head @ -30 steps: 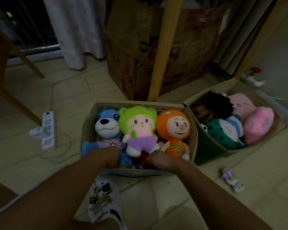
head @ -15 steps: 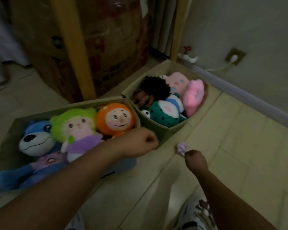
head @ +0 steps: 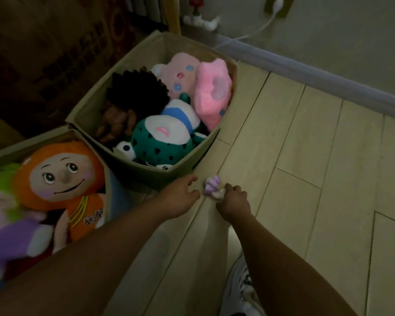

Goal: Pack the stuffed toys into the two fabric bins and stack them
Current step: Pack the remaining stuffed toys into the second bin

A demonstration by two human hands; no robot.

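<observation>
Two tan fabric bins stand on the floor. The right bin (head: pixel 144 49) holds a pink plush (head: pixel 211 92), a pale pink plush (head: pixel 180 74), a green spotted frog (head: pixel 160 144) and a black-haired doll (head: pixel 135 92). The left bin (head: pixel 55 135) holds an orange doll (head: pixel 59 176) and a green-and-purple doll (head: pixel 7 215). My right hand (head: pixel 234 201) grips a small purple-and-white toy (head: pixel 211 185) on the floor just in front of the right bin. My left hand (head: pixel 180 197) hovers beside it, fingers loosely apart, holding nothing.
A large cardboard box (head: pixel 55 53) stands behind the bins. A wall with a grey skirting (head: pixel 317 71), a valve and a plugged white cable (head: pixel 260 28) runs along the right. My patterned shoe (head: pixel 244 290) is on the pale plank floor.
My hands left the left bin and moved right. My right hand reached the small purple toy and closed on it; my left hand came up beside it. The view turned right.
</observation>
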